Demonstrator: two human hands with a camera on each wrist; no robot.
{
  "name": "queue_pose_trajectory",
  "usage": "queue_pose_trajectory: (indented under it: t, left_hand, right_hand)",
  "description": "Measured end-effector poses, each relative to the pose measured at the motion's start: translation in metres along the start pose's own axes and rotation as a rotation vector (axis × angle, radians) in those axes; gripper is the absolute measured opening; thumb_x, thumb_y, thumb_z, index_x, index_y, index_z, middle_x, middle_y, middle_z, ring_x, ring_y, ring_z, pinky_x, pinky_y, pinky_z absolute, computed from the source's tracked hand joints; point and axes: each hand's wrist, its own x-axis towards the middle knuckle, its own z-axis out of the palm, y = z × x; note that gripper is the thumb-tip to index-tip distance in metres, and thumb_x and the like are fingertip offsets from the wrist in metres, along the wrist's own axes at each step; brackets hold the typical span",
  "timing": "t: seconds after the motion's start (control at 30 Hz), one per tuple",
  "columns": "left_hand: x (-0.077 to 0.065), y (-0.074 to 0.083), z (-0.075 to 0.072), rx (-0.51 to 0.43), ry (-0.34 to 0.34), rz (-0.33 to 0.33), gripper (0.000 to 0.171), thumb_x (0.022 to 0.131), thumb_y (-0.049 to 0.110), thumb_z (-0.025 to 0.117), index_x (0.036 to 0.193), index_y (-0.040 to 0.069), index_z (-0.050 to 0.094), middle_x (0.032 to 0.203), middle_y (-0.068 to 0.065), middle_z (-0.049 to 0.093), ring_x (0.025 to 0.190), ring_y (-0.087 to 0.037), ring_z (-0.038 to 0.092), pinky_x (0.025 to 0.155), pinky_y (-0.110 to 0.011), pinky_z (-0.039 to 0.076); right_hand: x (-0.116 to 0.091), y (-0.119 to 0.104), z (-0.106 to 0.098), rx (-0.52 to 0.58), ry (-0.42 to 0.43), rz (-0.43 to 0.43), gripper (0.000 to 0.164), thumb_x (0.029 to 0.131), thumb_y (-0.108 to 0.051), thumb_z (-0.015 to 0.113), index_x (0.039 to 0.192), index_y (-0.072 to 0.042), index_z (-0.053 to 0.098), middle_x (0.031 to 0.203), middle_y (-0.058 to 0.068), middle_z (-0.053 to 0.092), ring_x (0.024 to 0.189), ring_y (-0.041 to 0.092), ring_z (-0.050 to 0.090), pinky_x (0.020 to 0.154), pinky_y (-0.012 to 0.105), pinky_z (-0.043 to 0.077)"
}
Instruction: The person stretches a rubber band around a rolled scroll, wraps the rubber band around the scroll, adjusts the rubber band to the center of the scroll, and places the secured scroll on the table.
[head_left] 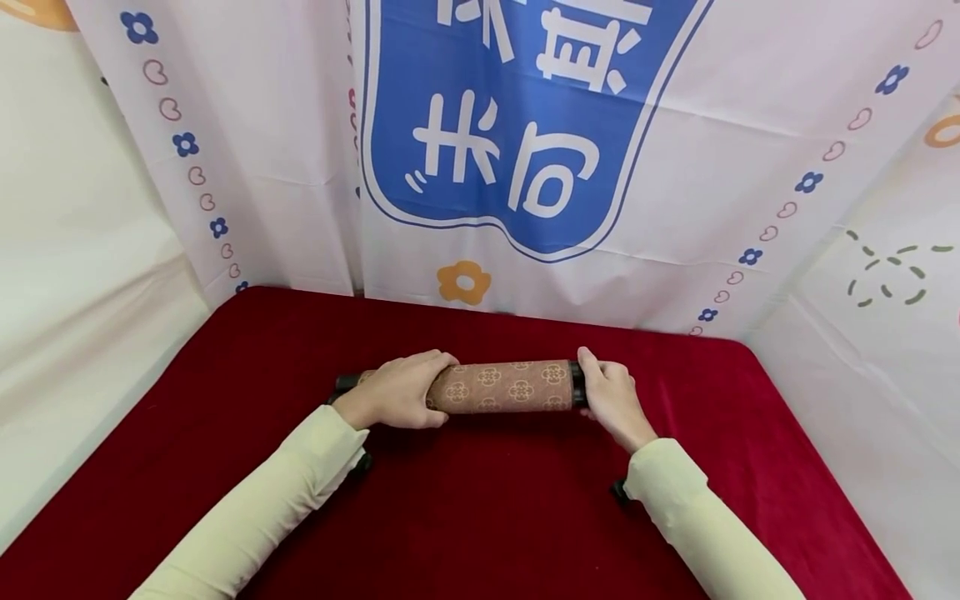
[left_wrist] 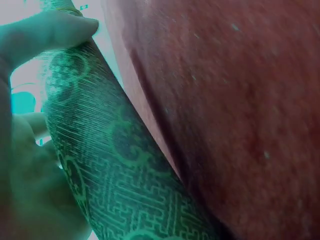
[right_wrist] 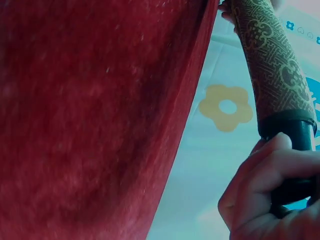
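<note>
A rolled scroll (head_left: 510, 388) in brown patterned brocade lies crosswise between both hands over the red cloth, with black rod ends (head_left: 346, 382) jutting out at its left. My left hand (head_left: 402, 390) grips the roll left of its middle. In the left wrist view a thumb (left_wrist: 60, 31) lies across the brocade (left_wrist: 117, 142), which looks greenish there. At the other end, my right hand (head_left: 613, 398) holds the black rod ends. Curled fingers wrap the black end (right_wrist: 290, 127) in the right wrist view. The palm side of the right hand is mostly hidden in the head view.
Red velvet-like cloth (head_left: 487, 508) covers the table. White printed curtains surround it at the back and sides, with a blue sign (head_left: 480, 208) and an orange flower (head_left: 463, 282) on the back one. Dark wrist-worn pieces (head_left: 619, 492) show by the sleeves.
</note>
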Motion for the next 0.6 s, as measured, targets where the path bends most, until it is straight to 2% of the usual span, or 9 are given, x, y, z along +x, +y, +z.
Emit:
queue_pose_trajectory:
  t: [0.1, 0.2, 0.33, 0.47, 0.53, 0.6]
  left_hand:
    - [0.003, -0.001, 0.002, 0.004, 0.017, 0.011, 0.07, 0.08, 0.034, 0.086, 0.14, 0.012, 0.058, 0.129, -0.003, 0.067, 0.115, -0.022, 0.066, 0.096, -0.05, 0.056]
    - [0.006, -0.003, 0.004, 0.004, 0.032, 0.005, 0.07, 0.08, 0.034, 0.087, 0.139, 0.012, 0.059, 0.125, -0.004, 0.068, 0.113, -0.023, 0.066, 0.095, -0.05, 0.055]
    - [0.011, -0.005, 0.005, 0.02, 0.036, -0.011, 0.069, 0.08, 0.034, 0.087, 0.139, 0.011, 0.06, 0.124, -0.005, 0.069, 0.113, -0.023, 0.067, 0.096, -0.05, 0.055]
    - [0.017, -0.009, 0.006, 0.033, 0.017, -0.025, 0.068, 0.08, 0.035, 0.088, 0.137, 0.009, 0.062, 0.122, -0.006, 0.07, 0.112, -0.025, 0.068, 0.095, -0.05, 0.056]
    - [0.022, -0.011, 0.006, 0.027, 0.0, -0.033, 0.068, 0.08, 0.035, 0.089, 0.136, 0.009, 0.062, 0.122, -0.007, 0.07, 0.112, -0.026, 0.068, 0.094, -0.051, 0.056]
    - [0.027, -0.013, 0.007, 0.018, -0.019, -0.046, 0.069, 0.08, 0.035, 0.089, 0.137, 0.008, 0.062, 0.124, -0.008, 0.07, 0.115, -0.027, 0.067, 0.094, -0.052, 0.056]
  right_hand:
    - [0.002, 0.0, -0.004, -0.035, -0.019, 0.007, 0.065, 0.109, -0.059, 0.039, 0.104, -0.002, 0.07, 0.08, 0.011, 0.065, 0.06, 0.02, 0.064, 0.062, 0.034, 0.059]
    - [0.004, -0.002, -0.01, -0.054, -0.058, 0.017, 0.069, 0.109, -0.061, 0.038, 0.116, 0.0, 0.069, 0.088, 0.016, 0.069, 0.064, 0.02, 0.07, 0.064, 0.036, 0.062]
    - [0.002, -0.006, -0.019, -0.112, -0.108, 0.035, 0.077, 0.107, -0.067, 0.036, 0.135, 0.0, 0.06, 0.109, 0.021, 0.07, 0.087, 0.024, 0.076, 0.074, 0.038, 0.065]
    - [-0.006, -0.009, -0.024, -0.28, -0.126, -0.001, 0.081, 0.106, -0.07, 0.033, 0.148, -0.003, 0.051, 0.131, 0.02, 0.065, 0.117, 0.031, 0.067, 0.099, 0.048, 0.057]
    - [-0.011, -0.009, -0.024, -0.353, -0.124, -0.03, 0.082, 0.106, -0.07, 0.033, 0.152, -0.003, 0.047, 0.14, 0.019, 0.062, 0.125, 0.034, 0.061, 0.106, 0.055, 0.05]
    - [-0.016, -0.009, -0.023, -0.403, -0.123, -0.061, 0.083, 0.106, -0.069, 0.035, 0.155, -0.003, 0.044, 0.146, 0.018, 0.06, 0.129, 0.035, 0.06, 0.107, 0.058, 0.048]
